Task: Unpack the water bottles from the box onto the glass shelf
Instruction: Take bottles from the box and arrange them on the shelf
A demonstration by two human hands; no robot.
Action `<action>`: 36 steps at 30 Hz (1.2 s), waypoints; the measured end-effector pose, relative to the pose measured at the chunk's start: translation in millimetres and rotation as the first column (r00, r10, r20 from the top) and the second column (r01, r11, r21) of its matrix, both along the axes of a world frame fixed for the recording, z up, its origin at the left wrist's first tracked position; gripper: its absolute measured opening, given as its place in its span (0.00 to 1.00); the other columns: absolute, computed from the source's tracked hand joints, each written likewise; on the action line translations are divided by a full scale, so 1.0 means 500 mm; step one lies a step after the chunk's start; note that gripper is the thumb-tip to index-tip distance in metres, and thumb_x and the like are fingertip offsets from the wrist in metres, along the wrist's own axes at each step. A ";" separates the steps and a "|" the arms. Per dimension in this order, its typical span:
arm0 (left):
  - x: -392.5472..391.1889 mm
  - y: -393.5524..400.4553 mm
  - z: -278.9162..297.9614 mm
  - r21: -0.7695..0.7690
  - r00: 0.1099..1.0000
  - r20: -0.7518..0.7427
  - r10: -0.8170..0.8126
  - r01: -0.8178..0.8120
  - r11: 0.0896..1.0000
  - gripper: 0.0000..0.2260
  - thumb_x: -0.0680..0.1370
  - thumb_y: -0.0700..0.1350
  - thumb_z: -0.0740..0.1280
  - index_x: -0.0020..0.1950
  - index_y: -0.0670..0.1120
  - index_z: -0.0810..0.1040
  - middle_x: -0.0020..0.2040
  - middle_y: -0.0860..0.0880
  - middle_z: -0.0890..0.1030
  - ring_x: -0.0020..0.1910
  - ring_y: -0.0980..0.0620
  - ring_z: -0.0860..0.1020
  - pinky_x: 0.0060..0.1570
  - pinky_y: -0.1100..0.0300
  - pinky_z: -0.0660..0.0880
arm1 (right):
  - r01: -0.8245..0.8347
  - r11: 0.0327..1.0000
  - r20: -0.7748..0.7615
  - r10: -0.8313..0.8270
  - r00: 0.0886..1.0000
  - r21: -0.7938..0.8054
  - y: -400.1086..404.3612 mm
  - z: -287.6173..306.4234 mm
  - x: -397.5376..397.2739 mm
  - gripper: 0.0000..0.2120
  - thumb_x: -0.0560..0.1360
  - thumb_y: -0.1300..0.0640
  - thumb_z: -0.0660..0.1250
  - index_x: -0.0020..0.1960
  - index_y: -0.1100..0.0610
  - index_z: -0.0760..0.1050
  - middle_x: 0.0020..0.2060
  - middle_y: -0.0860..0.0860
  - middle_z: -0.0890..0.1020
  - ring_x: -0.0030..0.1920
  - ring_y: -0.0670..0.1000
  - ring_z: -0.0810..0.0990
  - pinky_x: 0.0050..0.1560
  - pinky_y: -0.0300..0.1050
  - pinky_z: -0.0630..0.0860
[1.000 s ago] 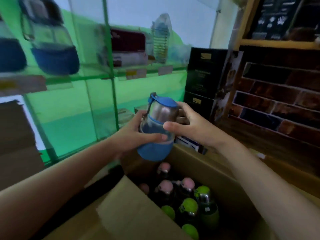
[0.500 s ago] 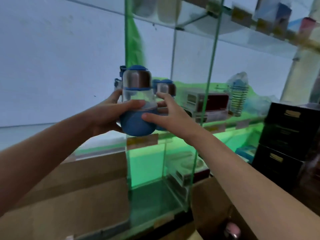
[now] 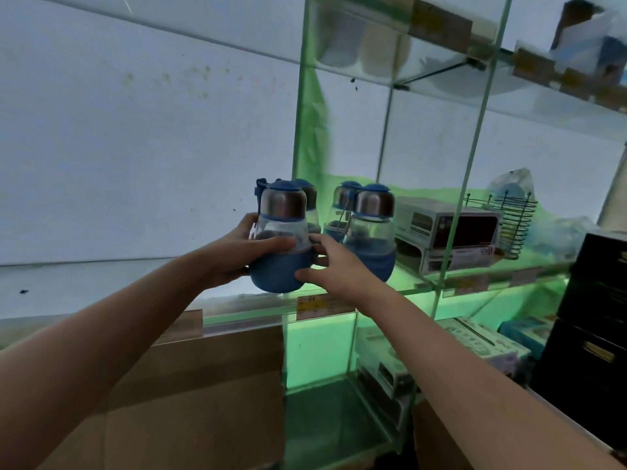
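The water bottle point(image 3: 281, 239) is held upright in both hands just at the near edge of the glass shelf point(image 3: 420, 286), its long axis vertical and its rounded blue base seemingly a touch above the shelf's front lip. The left hand point(image 3: 237, 252) wraps it from the left, thumb across the clear middle and fingers curled behind. The right hand point(image 3: 334, 266) steadies it from the right with loosely curved fingers point(image 3: 314, 239) at the seam between glass and blue sleeve; whether they truly clasp it or only press is hard to tell. The left hand seems to carry the weight.

The free spot lies straight ahead and slightly down, so the coming move looks like a short push farther in and a lowering onto the glass. Three matching bottles already stand there: the nearest bottle point(image 3: 371, 232) just to the right, close to the right hand's knuckles, and two more behind. Clearance on that side is the tight one.

The bottle is squat and pear-shaped: blue lid with a strap loop, brushed metal collar, clear body, blue sleeve around the bulging bottom. It appears empty.
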State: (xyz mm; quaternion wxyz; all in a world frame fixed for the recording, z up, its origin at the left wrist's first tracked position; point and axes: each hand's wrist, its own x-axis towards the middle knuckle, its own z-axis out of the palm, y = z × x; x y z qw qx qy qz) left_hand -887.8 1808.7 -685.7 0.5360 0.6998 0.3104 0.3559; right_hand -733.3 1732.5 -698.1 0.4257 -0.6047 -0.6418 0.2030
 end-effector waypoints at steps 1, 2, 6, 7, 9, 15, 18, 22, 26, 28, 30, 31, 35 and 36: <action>-0.003 -0.001 0.002 0.002 0.999 -0.034 0.016 -0.016 1.000 0.35 0.71 0.45 0.73 0.71 0.51 0.58 0.66 0.45 0.72 0.58 0.48 0.76 0.50 0.54 0.77 | 0.000 1.000 0.001 0.000 1.000 0.001 -0.007 0.002 0.000 0.30 0.73 0.62 0.70 0.71 0.55 0.62 0.68 0.52 0.72 0.66 0.51 0.72 0.66 0.50 0.71; -0.005 -0.005 0.002 0.009 0.997 -0.061 0.050 -0.049 0.999 0.41 0.67 0.49 0.76 0.73 0.53 0.55 0.66 0.46 0.71 0.60 0.46 0.75 0.52 0.52 0.76 | 0.004 1.000 0.000 -0.004 1.000 0.008 -0.013 0.004 0.001 0.30 0.73 0.62 0.69 0.72 0.55 0.62 0.68 0.53 0.71 0.66 0.51 0.72 0.66 0.49 0.71; -0.007 -0.034 0.015 0.198 0.901 -0.058 0.430 -0.412 0.890 0.55 0.51 0.61 0.78 0.71 0.57 0.52 0.67 0.42 0.66 0.65 0.43 0.68 0.64 0.46 0.69 | 0.036 0.997 -0.010 -0.035 0.999 0.070 -0.057 0.013 0.015 0.31 0.73 0.60 0.69 0.72 0.54 0.61 0.69 0.52 0.70 0.68 0.51 0.70 0.63 0.44 0.70; -0.007 -0.045 0.021 0.243 0.864 -0.016 0.504 -0.485 0.840 0.50 0.54 0.59 0.79 0.69 0.54 0.56 0.66 0.41 0.65 0.65 0.43 0.68 0.65 0.46 0.69 | 0.046 0.995 -0.022 -0.045 0.999 0.085 -0.071 0.014 0.023 0.31 0.73 0.59 0.70 0.72 0.54 0.61 0.68 0.51 0.70 0.67 0.50 0.71 0.62 0.43 0.70; 0.004 -0.074 0.036 0.254 0.869 0.071 0.491 -0.491 0.833 0.38 0.62 0.50 0.79 0.65 0.49 0.63 0.63 0.41 0.68 0.62 0.44 0.70 0.59 0.50 0.73 | 0.063 0.992 -0.049 -0.058 0.997 0.108 -0.103 0.012 0.046 0.30 0.73 0.59 0.70 0.72 0.53 0.62 0.67 0.50 0.71 0.64 0.50 0.73 0.60 0.42 0.71; 0.109 -0.204 0.023 0.226 0.977 0.056 0.205 -0.213 0.951 0.23 0.70 0.42 0.74 0.61 0.44 0.69 0.47 0.48 0.77 0.45 0.54 0.75 0.41 0.62 0.74 | 0.143 0.982 -0.225 -0.114 0.968 0.120 -0.216 -0.049 0.144 0.27 0.74 0.58 0.69 0.70 0.53 0.64 0.63 0.50 0.75 0.58 0.50 0.77 0.53 0.44 0.77; 0.191 -0.251 -0.035 0.154 0.998 -0.014 0.065 -0.062 0.986 0.24 0.70 0.42 0.74 0.62 0.44 0.69 0.51 0.44 0.79 0.53 0.48 0.78 0.50 0.56 0.73 | 0.210 0.974 -0.279 -0.179 0.943 0.085 -0.279 -0.101 0.201 0.27 0.74 0.56 0.69 0.70 0.52 0.64 0.62 0.49 0.75 0.57 0.49 0.77 0.53 0.44 0.76; 0.302 -0.304 -0.117 0.028 0.999 -0.014 -0.051 0.051 0.998 0.23 0.70 0.41 0.74 0.61 0.44 0.69 0.54 0.42 0.80 0.54 0.47 0.78 0.52 0.56 0.73 | 0.292 0.956 -0.271 -0.272 0.923 0.036 -0.352 -0.169 0.274 0.26 0.73 0.54 0.70 0.69 0.49 0.65 0.61 0.47 0.75 0.57 0.47 0.77 0.58 0.46 0.75; 0.397 -0.352 -0.179 -0.066 0.993 0.015 -0.118 0.119 0.991 0.21 0.69 0.41 0.74 0.59 0.45 0.70 0.56 0.41 0.80 0.51 0.48 0.78 0.53 0.54 0.73 | 0.363 0.932 -0.261 -0.351 0.900 0.001 -0.420 -0.216 0.330 0.27 0.73 0.53 0.71 0.69 0.49 0.65 0.60 0.46 0.75 0.59 0.47 0.76 0.61 0.47 0.74; 0.442 -0.379 -0.215 -0.095 0.990 0.022 -0.136 0.138 0.986 0.21 0.70 0.40 0.74 0.60 0.44 0.71 0.53 0.42 0.81 0.49 0.48 0.79 0.47 0.57 0.76 | 0.392 0.919 -0.254 -0.387 0.886 -0.033 -0.451 -0.241 0.356 0.28 0.72 0.55 0.71 0.69 0.50 0.65 0.59 0.47 0.76 0.58 0.47 0.76 0.57 0.43 0.75; 0.485 -0.402 -0.263 -0.125 0.989 0.040 -0.141 0.145 0.982 0.22 0.69 0.39 0.74 0.60 0.41 0.72 0.49 0.42 0.81 0.48 0.45 0.80 0.48 0.55 0.78 | 0.407 0.912 -0.237 -0.408 0.882 -0.057 -0.479 -0.272 0.386 0.28 0.71 0.57 0.73 0.68 0.51 0.66 0.57 0.48 0.77 0.55 0.47 0.77 0.53 0.41 0.76; 0.495 -0.408 -0.287 -0.140 0.991 0.042 -0.130 0.135 0.981 0.22 0.69 0.38 0.74 0.60 0.39 0.72 0.48 0.41 0.81 0.47 0.43 0.81 0.50 0.52 0.78 | 0.410 0.909 -0.221 -0.415 0.883 -0.073 -0.486 -0.287 0.395 0.27 0.71 0.57 0.73 0.67 0.51 0.67 0.55 0.48 0.77 0.54 0.47 0.77 0.51 0.39 0.76; 0.542 -0.450 -0.382 -0.221 0.977 -0.003 -0.211 0.205 0.953 0.17 0.70 0.40 0.74 0.55 0.42 0.73 0.43 0.45 0.80 0.39 0.50 0.80 0.39 0.58 0.78 | 0.465 0.867 -0.084 -0.484 0.871 -0.180 -0.544 -0.350 0.440 0.25 0.71 0.56 0.72 0.65 0.52 0.68 0.46 0.40 0.73 0.50 0.43 0.75 0.44 0.33 0.71; 0.552 -0.458 -0.405 -0.213 0.972 -0.053 -0.229 0.213 0.954 0.17 0.69 0.42 0.75 0.54 0.44 0.73 0.44 0.45 0.80 0.40 0.50 0.80 0.40 0.57 0.77 | 0.484 0.848 -0.041 -0.503 0.863 -0.215 -0.560 -0.369 0.452 0.24 0.71 0.56 0.72 0.65 0.53 0.69 0.45 0.40 0.73 0.51 0.44 0.74 0.45 0.35 0.71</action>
